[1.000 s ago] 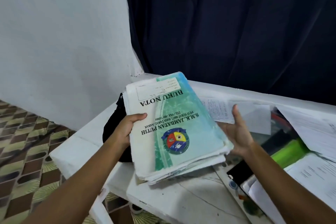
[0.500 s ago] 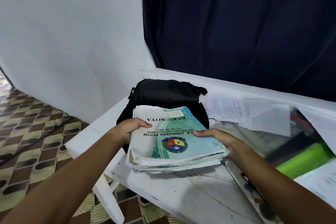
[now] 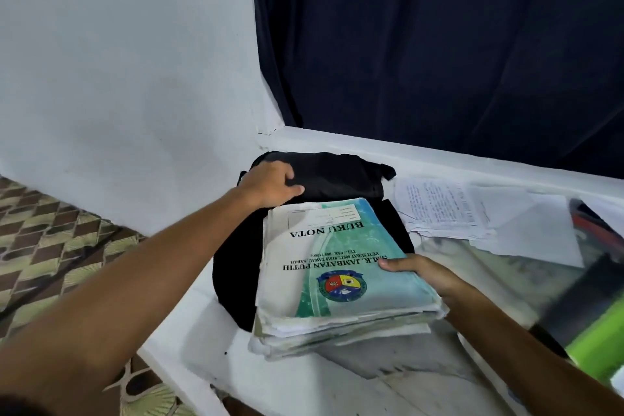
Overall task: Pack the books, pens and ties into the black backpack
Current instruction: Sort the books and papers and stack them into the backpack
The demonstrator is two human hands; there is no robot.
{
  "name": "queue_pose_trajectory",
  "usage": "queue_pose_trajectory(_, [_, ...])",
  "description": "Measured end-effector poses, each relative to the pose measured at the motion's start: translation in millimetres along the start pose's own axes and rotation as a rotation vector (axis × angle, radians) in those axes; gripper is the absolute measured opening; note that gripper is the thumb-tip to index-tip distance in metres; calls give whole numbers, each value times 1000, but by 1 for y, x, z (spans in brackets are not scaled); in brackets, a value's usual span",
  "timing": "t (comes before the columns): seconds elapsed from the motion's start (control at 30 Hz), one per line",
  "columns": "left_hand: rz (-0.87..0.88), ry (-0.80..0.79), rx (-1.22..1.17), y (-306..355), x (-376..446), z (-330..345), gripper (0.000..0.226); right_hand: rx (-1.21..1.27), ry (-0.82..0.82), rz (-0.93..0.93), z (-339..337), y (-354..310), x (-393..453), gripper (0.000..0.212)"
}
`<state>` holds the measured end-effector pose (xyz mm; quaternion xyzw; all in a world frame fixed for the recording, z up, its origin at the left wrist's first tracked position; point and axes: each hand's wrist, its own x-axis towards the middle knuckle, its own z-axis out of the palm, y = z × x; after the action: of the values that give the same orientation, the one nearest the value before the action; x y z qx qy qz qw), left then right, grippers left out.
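Observation:
A stack of books (image 3: 337, 267) with a white and teal "BUKU NOTA" cover on top lies partly over the black backpack (image 3: 341, 176) on the white table (image 3: 304, 382). My right hand (image 3: 418, 273) grips the stack's right edge, thumb on the cover. My left hand (image 3: 273, 184) rests on the backpack's upper left fabric, fingers curled into it. No pens or ties can be made out.
Loose white papers (image 3: 449, 209) lie to the right of the backpack. A lime green object (image 3: 594, 348) and dark items sit at the far right. A dark curtain (image 3: 439, 44) hangs behind the table. Patterned floor (image 3: 50, 240) lies to the left.
The stack came down from the air onto the table and backpack. My left hand let go of the books and moved up onto the backpack's top.

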<state>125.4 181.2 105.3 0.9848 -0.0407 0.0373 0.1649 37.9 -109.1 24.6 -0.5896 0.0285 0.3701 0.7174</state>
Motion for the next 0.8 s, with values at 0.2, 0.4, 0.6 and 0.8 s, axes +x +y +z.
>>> queue_pose_trajectory(0.2, [90,-224,253,-11,85,50,77,12,-1,-16,-3,-15,11,70])
queue_pose_trajectory(0.4, [160,-96,376,-35,121,68,73,44,89,-17,-1,-32,23,19])
queue_pose_trajectory(0.6, [256,-39,-73,-34,144,63,45,32,129,-18,-2,-34,37,35])
queue_pose_trajectory(0.8, [281,-139,-173,-13,158,7,26,36,158,-22,-3,-35,46,45])
